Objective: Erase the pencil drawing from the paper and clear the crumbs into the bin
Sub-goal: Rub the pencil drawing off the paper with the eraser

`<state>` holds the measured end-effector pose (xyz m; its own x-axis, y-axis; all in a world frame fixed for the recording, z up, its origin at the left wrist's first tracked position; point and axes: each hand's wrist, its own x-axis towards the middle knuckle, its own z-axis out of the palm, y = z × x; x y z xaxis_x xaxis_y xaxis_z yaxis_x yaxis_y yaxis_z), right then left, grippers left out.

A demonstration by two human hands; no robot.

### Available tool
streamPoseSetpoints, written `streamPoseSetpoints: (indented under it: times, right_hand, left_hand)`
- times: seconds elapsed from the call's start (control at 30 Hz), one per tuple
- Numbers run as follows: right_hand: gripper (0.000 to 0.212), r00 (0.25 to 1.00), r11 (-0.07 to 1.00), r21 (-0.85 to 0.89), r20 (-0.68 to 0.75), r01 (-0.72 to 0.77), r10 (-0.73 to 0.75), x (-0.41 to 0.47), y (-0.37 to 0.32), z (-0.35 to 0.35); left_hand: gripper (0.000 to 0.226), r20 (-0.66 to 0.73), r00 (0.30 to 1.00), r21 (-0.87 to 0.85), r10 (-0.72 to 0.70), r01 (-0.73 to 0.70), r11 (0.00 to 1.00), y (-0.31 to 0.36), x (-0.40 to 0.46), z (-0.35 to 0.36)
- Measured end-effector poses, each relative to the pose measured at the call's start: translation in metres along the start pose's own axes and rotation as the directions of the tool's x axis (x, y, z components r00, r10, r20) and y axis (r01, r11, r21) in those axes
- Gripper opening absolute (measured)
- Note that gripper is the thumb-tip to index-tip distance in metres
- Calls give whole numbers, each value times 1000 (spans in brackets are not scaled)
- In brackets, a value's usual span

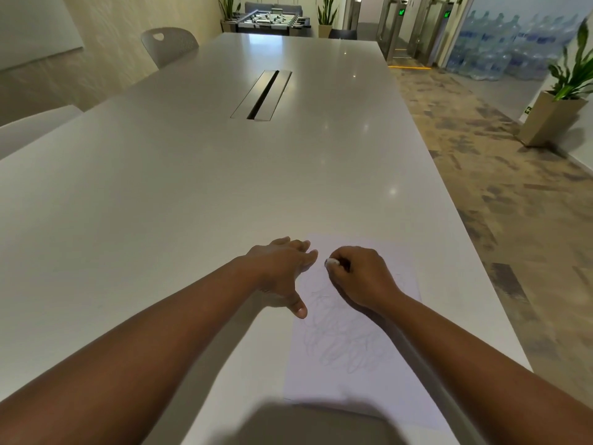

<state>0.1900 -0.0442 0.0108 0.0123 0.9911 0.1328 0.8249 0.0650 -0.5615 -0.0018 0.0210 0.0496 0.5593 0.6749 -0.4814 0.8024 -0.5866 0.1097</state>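
Note:
A white sheet of paper (pixel 346 383) lies near the front right of the long white table (pixel 179 200). Faint grey pencil scribbles (pixel 340 342) cover its middle. My right hand (pixel 359 277) grips a small white eraser (pixel 331 262) and holds it against the upper part of the sheet. My left hand (pixel 282 271) presses flat on the paper's left edge, fingers spread and thumb pointing toward me. No bin is in view.
A metal cable slot (pixel 261 95) runs along the table's centre. Grey chairs (pixel 168 46) stand at the left side. The table's right edge drops to patterned carpet. A potted plant (pixel 558 104) stands at the far right.

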Motion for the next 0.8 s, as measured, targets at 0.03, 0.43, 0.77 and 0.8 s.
streamPoseSetpoints:
  times: [0.03,0.43,0.77,0.8]
  right_hand:
    - [24,1000,1000,-1,1,8,-8,0,-2,3]
    - [30,989,996,9,117,89,-90,-10,-16,13]
    - [36,997,997,-6,22,73,-73,-9,-15,13]
    - [35,998,998,-10,-2,68,-68,-9,-15,14]
  left_hand:
    - [129,0,1000,0,-1,1,1000,0,0,0]
    - [130,2,1000,-5,1,-1,1000,-3,3,3]
    - [131,13,1000,20,3,-3,1000,-2,2,1]
    - [130,14,1000,15,4,-4,1000,-2,1,1]
